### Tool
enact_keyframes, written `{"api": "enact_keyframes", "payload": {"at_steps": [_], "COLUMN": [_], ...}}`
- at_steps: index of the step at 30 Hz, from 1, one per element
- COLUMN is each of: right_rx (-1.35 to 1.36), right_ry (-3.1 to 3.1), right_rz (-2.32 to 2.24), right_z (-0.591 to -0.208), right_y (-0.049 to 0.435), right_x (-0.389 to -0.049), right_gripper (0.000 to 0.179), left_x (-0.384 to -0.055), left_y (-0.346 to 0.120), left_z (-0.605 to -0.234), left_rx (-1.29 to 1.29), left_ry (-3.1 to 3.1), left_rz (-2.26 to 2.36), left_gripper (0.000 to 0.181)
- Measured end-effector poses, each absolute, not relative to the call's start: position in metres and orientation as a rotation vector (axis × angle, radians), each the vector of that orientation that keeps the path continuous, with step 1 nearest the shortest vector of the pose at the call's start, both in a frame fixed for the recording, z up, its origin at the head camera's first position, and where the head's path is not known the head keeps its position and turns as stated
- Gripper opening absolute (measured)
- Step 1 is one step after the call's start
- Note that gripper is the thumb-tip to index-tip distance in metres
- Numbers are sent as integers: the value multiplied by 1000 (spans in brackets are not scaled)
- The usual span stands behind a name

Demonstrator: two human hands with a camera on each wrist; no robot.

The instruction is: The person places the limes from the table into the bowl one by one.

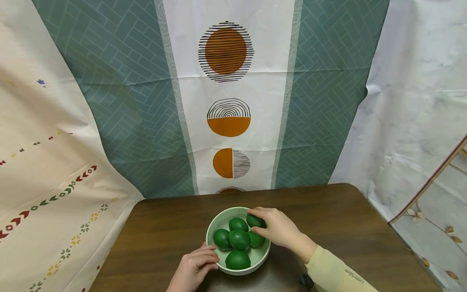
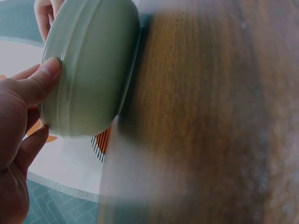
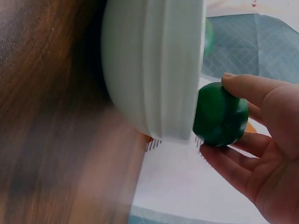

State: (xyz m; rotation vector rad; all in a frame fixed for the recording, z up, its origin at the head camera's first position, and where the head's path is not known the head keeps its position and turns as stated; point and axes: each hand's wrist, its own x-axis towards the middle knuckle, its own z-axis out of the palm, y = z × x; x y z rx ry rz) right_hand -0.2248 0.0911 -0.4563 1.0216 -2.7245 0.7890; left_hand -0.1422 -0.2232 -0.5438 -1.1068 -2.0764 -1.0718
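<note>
A pale green bowl (image 1: pixel 217 222) stands on the table with several dark green limes in it, one lime (image 1: pixel 238 259) lying at its near side. My left hand (image 1: pixel 197 265) grips the bowl's left rim; in the left wrist view the thumb presses the outer wall. At the back right of the bowl, my right hand (image 1: pixel 279 227) holds a lime (image 3: pixel 220 114) between thumb and fingers. The right wrist view shows that lime at the level of the rim, partly hidden by the bowl's wall.
The dark wooden table (image 1: pixel 164 231) stretches out on both sides of the bowl. Behind it hangs a green and white patterned cloth (image 1: pixel 233 89). A small black object (image 1: pixel 305 281) lies by the right sleeve (image 1: pixel 333 269).
</note>
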Motion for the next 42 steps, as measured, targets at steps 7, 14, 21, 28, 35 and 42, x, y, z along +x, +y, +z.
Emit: {"api": "enact_keyframes", "payload": {"at_steps": [7,14,21,28,35,42], "right_rx": [1026,998,964,930,910,826], "right_ry": [-2770,-2827,-2874,-2905,-2870,-2770], "right_rz": [695,628,617,648,700,754], "right_z": [-465,-471,-471,-475,-473,-473], "right_y": [86,80,80,84,92,119], "right_x": [-233,-237,-235,-236,-234,-225], "right_gripper": [53,52,52,54,54,54], "left_x": [-142,-144,-144,-142,-143,-137], "left_y": [-222,-221,-220,-217,-218,-228], "left_z": [-545,-549,-551,-546,-544,-538], "left_rx": [-1117,-1125,-1120,-1104,-1121,-1067], "left_ry": [-2074,-2043,-2042,-2077,-2088,-2207], "left_rz": [-1084,-1073,-1066,-1100,-1084,-987], "left_gripper": [32,35,36,32,30,43]}}
